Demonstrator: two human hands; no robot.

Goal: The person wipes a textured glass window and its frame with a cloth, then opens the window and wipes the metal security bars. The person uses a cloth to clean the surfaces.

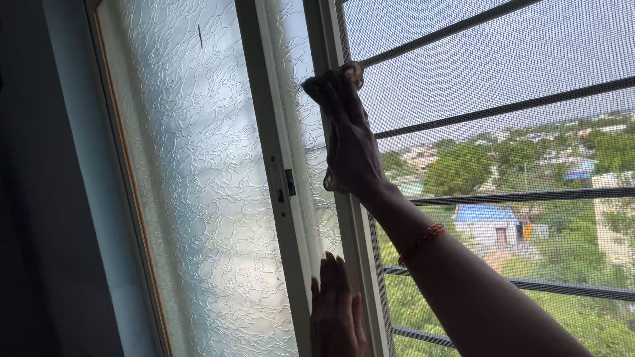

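My right hand [350,142] is raised high against the white vertical window frame [331,39], its fingers closed on a small crumpled cloth [334,79] pressed to the frame. A red thread bracelet [423,239] circles that wrist. My left hand [336,311] lies flat with fingers together against the lower part of the same frame, holding nothing. Left of the frame stands a sliding pane of textured frosted glass [192,185] with a small latch [288,185] on its white stile.
Right of the frame a fine mesh screen [529,53] covers the opening, with dark horizontal grille bars [503,109] behind it. Trees and low buildings lie far below outside. A dark wall [33,198] borders the window at left.
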